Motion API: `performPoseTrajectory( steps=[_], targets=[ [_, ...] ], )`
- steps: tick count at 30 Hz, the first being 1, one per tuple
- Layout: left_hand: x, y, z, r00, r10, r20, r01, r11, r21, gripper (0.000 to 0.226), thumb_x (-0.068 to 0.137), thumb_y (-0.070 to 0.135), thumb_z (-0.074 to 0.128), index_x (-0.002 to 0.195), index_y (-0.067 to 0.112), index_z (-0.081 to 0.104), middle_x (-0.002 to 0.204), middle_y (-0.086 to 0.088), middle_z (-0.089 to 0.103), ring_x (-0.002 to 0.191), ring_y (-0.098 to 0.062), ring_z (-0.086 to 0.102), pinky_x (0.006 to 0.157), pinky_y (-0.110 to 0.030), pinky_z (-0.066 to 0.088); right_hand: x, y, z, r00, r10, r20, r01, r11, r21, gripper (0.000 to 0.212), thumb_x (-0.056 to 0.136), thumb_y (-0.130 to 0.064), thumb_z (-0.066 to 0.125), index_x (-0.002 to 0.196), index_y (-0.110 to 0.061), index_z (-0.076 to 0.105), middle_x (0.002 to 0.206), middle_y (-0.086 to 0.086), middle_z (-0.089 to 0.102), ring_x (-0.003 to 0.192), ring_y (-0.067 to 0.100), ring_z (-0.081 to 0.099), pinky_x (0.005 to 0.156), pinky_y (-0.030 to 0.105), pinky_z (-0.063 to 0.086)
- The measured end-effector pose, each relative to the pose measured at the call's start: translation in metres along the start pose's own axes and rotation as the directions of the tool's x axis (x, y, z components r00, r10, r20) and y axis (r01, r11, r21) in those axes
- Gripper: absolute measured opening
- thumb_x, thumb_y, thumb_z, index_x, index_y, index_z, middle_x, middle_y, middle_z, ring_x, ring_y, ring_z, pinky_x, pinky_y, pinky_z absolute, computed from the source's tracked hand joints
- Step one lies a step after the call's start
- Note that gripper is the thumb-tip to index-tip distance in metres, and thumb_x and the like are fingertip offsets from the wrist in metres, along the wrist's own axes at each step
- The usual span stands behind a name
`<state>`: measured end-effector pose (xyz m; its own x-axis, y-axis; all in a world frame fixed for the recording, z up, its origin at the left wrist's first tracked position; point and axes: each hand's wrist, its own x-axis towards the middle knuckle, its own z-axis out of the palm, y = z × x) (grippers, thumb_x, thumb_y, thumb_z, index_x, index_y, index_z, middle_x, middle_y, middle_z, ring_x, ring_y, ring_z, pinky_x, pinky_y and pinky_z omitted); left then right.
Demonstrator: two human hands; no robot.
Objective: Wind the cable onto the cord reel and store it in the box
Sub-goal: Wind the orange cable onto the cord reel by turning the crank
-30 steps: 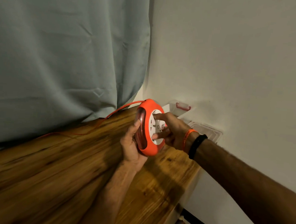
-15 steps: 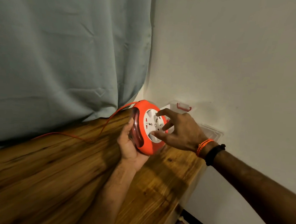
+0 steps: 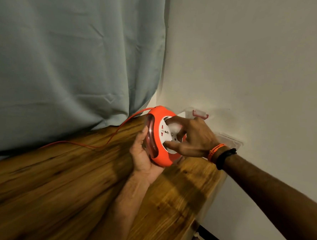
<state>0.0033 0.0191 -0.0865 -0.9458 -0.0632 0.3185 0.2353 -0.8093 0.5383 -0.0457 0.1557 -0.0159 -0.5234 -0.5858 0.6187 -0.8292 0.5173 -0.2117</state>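
An orange cord reel (image 3: 158,153) with a white socket face is held on edge above the wooden table (image 3: 66,184). My left hand (image 3: 142,156) grips the reel from behind and below, thumb along its transparent side window. My right hand (image 3: 191,138) has thumb and fingers curled onto the white centre disc. A thin orange cable (image 3: 116,134) leaves the reel's top and runs left across the table to the curtain. A clear plastic box (image 3: 200,115) with a red latch stands behind the reel against the wall, mostly hidden.
A grey-green curtain (image 3: 74,59) hangs down to the table at the back left. A white wall (image 3: 249,69) closes the right side. The clear box lid (image 3: 228,141) lies by the wall behind my right wrist. The table's right edge drops off near the wall.
My right hand has turned on the white disc, its wrist swinging right and then back. The cable's slack on the table has shifted.
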Motion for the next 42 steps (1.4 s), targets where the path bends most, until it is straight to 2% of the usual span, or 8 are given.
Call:
performPoseTrajectory(
  steps=[3, 7, 9, 14, 20, 24, 38, 42],
  targets=[
    [0.001, -0.003, 0.003, 0.999, 0.035, -0.030, -0.035, 0.999, 0.011, 0.078, 0.062, 0.046, 0.084, 0.129, 0.010, 0.068, 0.137, -0.021, 0.062, 0.128, -0.039, 0.057, 0.111, -0.058, 0.040, -0.001, -0.019, 0.011, 0.905, 0.421, -0.064, -0.403, 0.895, 0.191, 0.052, 0.066, -0.052, 0.077, 0.109, -0.022, 0.074, 0.092, 0.002, 0.078, 0.083, 0.021, 0.072, 0.076, 0.031, 0.057],
    [0.000, -0.006, 0.006, 0.997, 0.067, -0.041, -0.063, 0.993, 0.099, 0.077, 0.055, 0.043, 0.090, 0.120, 0.005, 0.072, 0.113, -0.019, 0.071, 0.099, -0.032, 0.067, 0.097, -0.048, 0.047, 0.007, -0.028, 0.010, 0.492, 0.710, 0.505, -0.718, 0.002, 0.696, 0.026, 0.083, -0.038, 0.066, 0.097, -0.017, 0.062, 0.061, 0.002, 0.064, 0.034, 0.012, 0.059, 0.031, 0.013, 0.026],
    [0.000, -0.005, 0.009, 0.998, 0.057, -0.011, -0.056, 0.995, 0.083, 0.076, 0.059, 0.042, 0.088, 0.122, 0.003, 0.071, 0.107, -0.019, 0.070, 0.090, -0.028, 0.064, 0.098, -0.049, 0.043, 0.007, -0.022, 0.006, 0.479, 0.642, 0.598, -0.705, -0.124, 0.698, 0.021, 0.090, -0.033, 0.061, 0.106, -0.021, 0.057, 0.074, 0.005, 0.065, 0.029, 0.004, 0.053, 0.028, 0.011, 0.018],
    [-0.004, -0.003, 0.016, 0.997, 0.069, -0.040, -0.065, 0.994, 0.090, 0.094, 0.062, 0.042, 0.086, 0.140, 0.001, 0.055, 0.118, -0.020, 0.066, 0.089, -0.026, 0.065, 0.093, -0.046, 0.046, 0.003, -0.019, -0.005, 0.522, 0.586, 0.620, -0.751, -0.029, 0.660, 0.026, 0.095, -0.032, 0.055, 0.115, -0.015, 0.057, 0.065, 0.007, 0.060, 0.035, 0.003, 0.054, 0.033, 0.012, 0.016],
    [-0.003, -0.001, 0.013, 0.990, 0.086, -0.108, -0.075, 0.992, 0.103, 0.091, 0.058, 0.047, 0.086, 0.137, 0.007, 0.060, 0.137, -0.021, 0.062, 0.127, -0.038, 0.059, 0.108, -0.052, 0.045, -0.006, -0.012, -0.014, 0.821, 0.562, 0.101, -0.567, 0.778, 0.270, 0.048, 0.087, -0.057, 0.058, 0.091, -0.013, 0.076, 0.067, 0.001, 0.077, 0.048, 0.001, 0.064, 0.049, 0.019, 0.049],
    [-0.002, -0.001, 0.008, 0.993, 0.073, -0.094, -0.066, 0.995, 0.074, 0.085, 0.061, 0.047, 0.085, 0.134, 0.009, 0.064, 0.138, -0.020, 0.061, 0.129, -0.038, 0.057, 0.112, -0.054, 0.040, -0.009, -0.009, -0.014, 0.972, 0.232, 0.026, -0.231, 0.972, -0.042, 0.055, 0.079, -0.062, 0.065, 0.118, -0.023, 0.064, 0.091, 0.002, 0.078, 0.082, 0.018, 0.073, 0.078, 0.038, 0.058],
    [-0.001, -0.003, 0.007, 0.998, 0.045, -0.038, -0.044, 0.999, 0.021, 0.086, 0.058, 0.046, 0.086, 0.133, 0.009, 0.065, 0.137, -0.021, 0.062, 0.125, -0.038, 0.060, 0.113, -0.057, 0.038, -0.007, -0.013, 0.009, 0.954, 0.292, -0.063, -0.282, 0.950, 0.135, 0.055, 0.067, -0.047, 0.077, 0.117, -0.028, 0.068, 0.092, 0.001, 0.078, 0.083, 0.021, 0.072, 0.079, 0.032, 0.057],
    [0.000, -0.005, 0.011, 0.997, 0.059, -0.056, -0.056, 0.997, 0.044, 0.087, 0.048, 0.043, 0.092, 0.123, 0.006, 0.070, 0.129, -0.022, 0.065, 0.122, -0.039, 0.058, 0.116, -0.059, 0.033, 0.002, -0.024, 0.014, 0.644, 0.731, 0.224, -0.680, 0.415, 0.604, 0.035, 0.072, -0.042, 0.075, 0.088, -0.011, 0.072, 0.061, 0.003, 0.071, 0.042, 0.013, 0.060, 0.037, 0.019, 0.038]
  ],
)
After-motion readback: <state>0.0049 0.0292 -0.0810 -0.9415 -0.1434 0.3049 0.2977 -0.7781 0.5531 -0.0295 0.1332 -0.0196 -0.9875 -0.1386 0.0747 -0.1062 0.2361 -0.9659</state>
